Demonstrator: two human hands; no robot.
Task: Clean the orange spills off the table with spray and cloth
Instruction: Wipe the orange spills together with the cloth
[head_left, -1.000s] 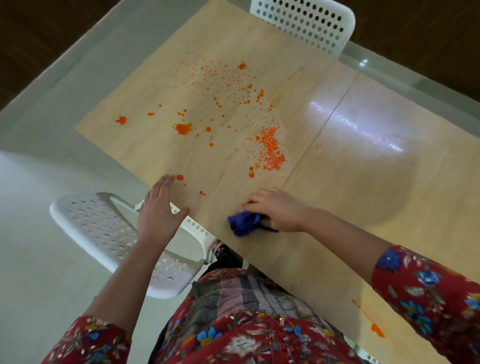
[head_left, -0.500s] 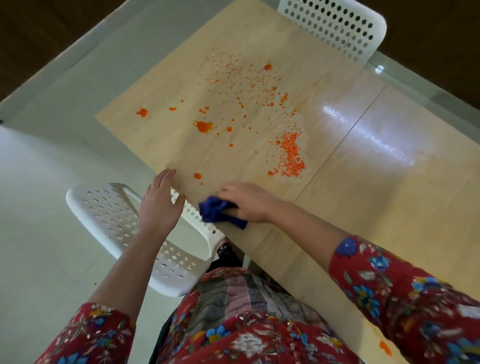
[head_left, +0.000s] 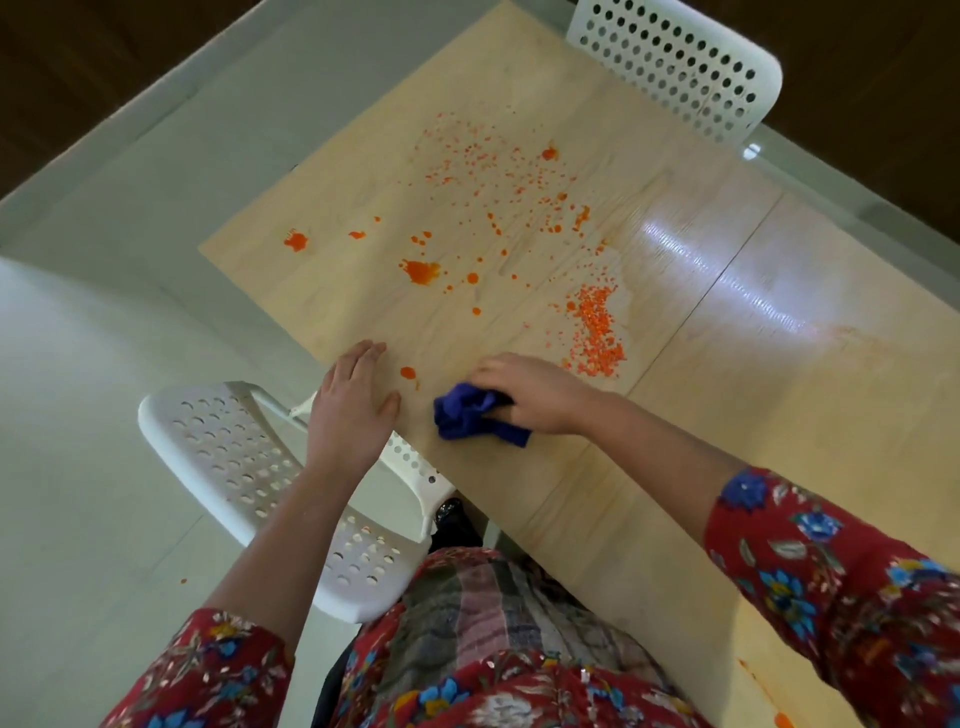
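Cloth (head_left: 470, 415), dark blue and bunched, is gripped under the curled fingers of the right hand (head_left: 535, 392) and pressed to the table (head_left: 727, 415) close to its near edge. Left hand (head_left: 350, 410) is laid flat on the same edge, fingers straight and together, nothing held.

Orange spills are noted across the pale wood:
- small drop (head_left: 408, 372) between the two hands, touched by neither
- dense granular patch (head_left: 597, 332) just beyond the right hand
- larger blot (head_left: 422, 271) mid-table, with a smaller blot (head_left: 296, 240) towards the left corner
- fine speckling (head_left: 493, 171) spread further back

White perforated chair (head_left: 223, 457) is seen beside the left forearm, partly tucked under the table edge. A second white chair (head_left: 675, 57) stands at the far side. Red floral sleeves (head_left: 831, 597) are worn on both arms.
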